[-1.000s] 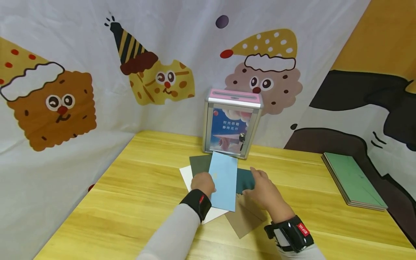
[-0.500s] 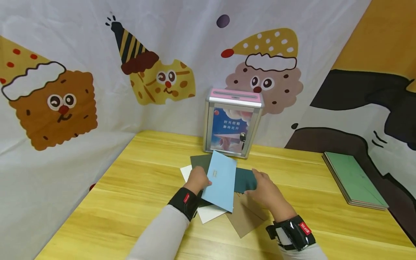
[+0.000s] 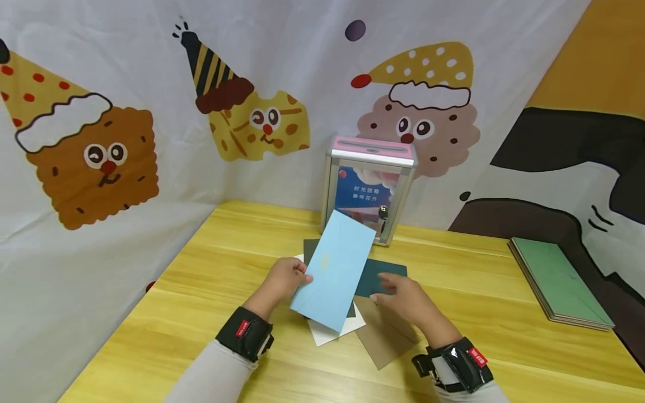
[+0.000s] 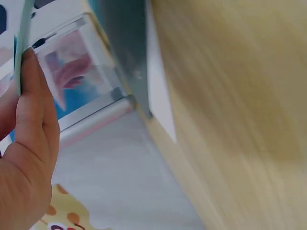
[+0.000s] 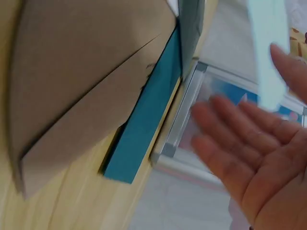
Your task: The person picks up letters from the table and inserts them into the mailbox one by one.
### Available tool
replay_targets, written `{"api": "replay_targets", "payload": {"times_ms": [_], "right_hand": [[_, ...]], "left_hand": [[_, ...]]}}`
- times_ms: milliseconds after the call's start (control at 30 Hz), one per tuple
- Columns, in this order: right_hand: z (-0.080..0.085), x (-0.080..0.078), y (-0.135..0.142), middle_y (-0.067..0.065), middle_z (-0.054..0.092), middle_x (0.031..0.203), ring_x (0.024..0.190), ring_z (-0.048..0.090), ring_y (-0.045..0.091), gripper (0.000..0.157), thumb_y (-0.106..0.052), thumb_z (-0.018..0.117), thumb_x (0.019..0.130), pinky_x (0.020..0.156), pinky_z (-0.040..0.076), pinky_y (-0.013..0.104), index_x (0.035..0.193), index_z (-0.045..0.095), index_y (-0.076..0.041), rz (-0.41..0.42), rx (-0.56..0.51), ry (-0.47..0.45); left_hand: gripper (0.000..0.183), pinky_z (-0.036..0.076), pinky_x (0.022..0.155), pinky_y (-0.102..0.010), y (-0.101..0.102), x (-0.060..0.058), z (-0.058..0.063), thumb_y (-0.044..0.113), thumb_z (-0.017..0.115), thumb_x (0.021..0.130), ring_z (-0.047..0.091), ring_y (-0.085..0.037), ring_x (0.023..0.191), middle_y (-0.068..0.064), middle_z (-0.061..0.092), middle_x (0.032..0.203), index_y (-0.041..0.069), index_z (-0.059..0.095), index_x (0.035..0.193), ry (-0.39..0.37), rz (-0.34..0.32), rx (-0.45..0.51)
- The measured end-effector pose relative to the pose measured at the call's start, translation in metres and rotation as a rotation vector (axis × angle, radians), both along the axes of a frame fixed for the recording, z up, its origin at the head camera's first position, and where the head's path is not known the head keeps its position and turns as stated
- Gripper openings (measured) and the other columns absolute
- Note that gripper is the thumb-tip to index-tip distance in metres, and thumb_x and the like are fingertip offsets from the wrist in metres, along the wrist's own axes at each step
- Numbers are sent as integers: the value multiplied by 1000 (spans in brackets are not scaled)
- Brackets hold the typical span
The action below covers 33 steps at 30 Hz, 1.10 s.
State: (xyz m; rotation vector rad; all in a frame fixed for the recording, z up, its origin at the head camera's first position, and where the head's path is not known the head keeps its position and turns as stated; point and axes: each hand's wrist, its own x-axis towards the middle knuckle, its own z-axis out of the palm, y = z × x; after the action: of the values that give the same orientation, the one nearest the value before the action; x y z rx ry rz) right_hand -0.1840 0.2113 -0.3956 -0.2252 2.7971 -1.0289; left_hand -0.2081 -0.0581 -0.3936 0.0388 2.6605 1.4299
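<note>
A light blue envelope [image 3: 335, 268] is tilted above the other papers, its left edge pinched between the thumb and fingers of my left hand [image 3: 288, 278]. In the left wrist view that envelope [image 4: 24, 28] appears nearly edge-on. My right hand [image 3: 408, 302] hovers over the right side of the pile with relaxed fingers and holds nothing; the right wrist view shows its palm [image 5: 268, 167]. Below lie a teal envelope [image 3: 383, 275], a brown kraft envelope [image 3: 385, 336], a white envelope [image 3: 327, 334] and a dark grey-green one, mostly covered by the blue envelope.
Behind the pile stands a metal-framed box [image 3: 370, 184] with a pink slotted top and a small lock on its front. A stack of green-topped envelopes [image 3: 561, 282] lies at the right of the wooden table [image 3: 211, 302]. A cartoon-printed cloth [image 3: 312, 67] hangs behind.
My left hand has moved left and lifted the blue envelope off the pile, tilting it. My right hand has come off the teal envelope's right edge, its fingers loosened.
</note>
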Motion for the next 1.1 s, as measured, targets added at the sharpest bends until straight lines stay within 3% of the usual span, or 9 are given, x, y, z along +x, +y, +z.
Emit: {"api": "replay_targets", "payload": {"times_ms": [100, 233, 433, 567, 767, 900, 1000, 1033, 1100], "right_hand": [[3, -1, -5, 18, 64, 120, 111, 61, 34, 59, -25, 72, 87, 92, 49, 48, 135, 52, 1, 37, -73, 2], [8, -1, -11, 16, 67, 114, 106, 63, 32, 57, -25, 71, 89, 86, 53, 43, 134, 52, 4, 34, -155, 24], [19, -5, -14, 9, 70, 99, 96, 65, 27, 25, -13, 68, 90, 79, 53, 36, 111, 64, -1, -9, -261, 110], [30, -9, -14, 8, 67, 84, 82, 60, 19, 9, -8, 67, 90, 71, 49, 28, 94, 63, 0, -64, -285, 180], [60, -25, -7, 1, 52, 61, 64, 47, 16, 15, -8, 65, 92, 56, 39, 27, 81, 56, -3, -75, -213, 304], [81, -40, 0, 4, 48, 57, 54, 38, 18, 17, -8, 63, 93, 50, 31, 29, 78, 57, -3, -83, -141, 396], [94, -50, 5, 11, 54, 63, 54, 35, 20, 16, -8, 63, 94, 49, 29, 29, 80, 61, 0, -98, -83, 440], [98, -53, 6, 14, 59, 69, 56, 38, 21, 14, -8, 63, 94, 50, 30, 30, 83, 64, 2, -100, -72, 453], [107, -58, 7, 20, 68, 86, 65, 54, 28, 13, -8, 62, 94, 56, 42, 33, 95, 69, 4, -95, -52, 489]], "left_hand": [[12, 39, 59, -25, 5, 1, 10, 8, 69, 89, 44, -15, 66, -2, 50, 73, 0, 60, 91, 14, -7, 73], [11, 39, 60, -25, 13, 3, 19, 8, 67, 90, 44, -15, 66, -3, 51, 74, 0, 60, 91, 92, -39, 113], [11, 41, 63, -26, 22, 0, 27, 7, 67, 90, 46, -16, 72, -4, 54, 79, 0, 60, 92, 165, -25, 177], [10, 45, 67, -28, 29, -7, 32, 6, 68, 89, 50, -17, 76, -5, 58, 80, -1, 62, 91, 225, -8, 215], [10, 48, 71, -31, 40, -24, 59, 8, 69, 88, 57, -22, 82, -9, 63, 86, 0, 63, 90, 363, 2, 203], [8, 46, 68, -28, 48, -35, 77, 7, 67, 89, 60, -23, 85, -9, 62, 86, 2, 62, 86, 426, -9, 238], [7, 46, 68, -26, 53, -41, 87, 4, 64, 91, 65, -23, 91, -10, 65, 88, 3, 62, 85, 472, -36, 244], [6, 45, 67, -25, 54, -43, 90, 3, 63, 91, 65, -24, 91, -11, 66, 89, 3, 62, 85, 492, -45, 233], [5, 47, 68, -25, 56, -47, 97, 1, 61, 92, 67, -24, 95, -12, 67, 91, 2, 63, 87, 538, -60, 206]]}}
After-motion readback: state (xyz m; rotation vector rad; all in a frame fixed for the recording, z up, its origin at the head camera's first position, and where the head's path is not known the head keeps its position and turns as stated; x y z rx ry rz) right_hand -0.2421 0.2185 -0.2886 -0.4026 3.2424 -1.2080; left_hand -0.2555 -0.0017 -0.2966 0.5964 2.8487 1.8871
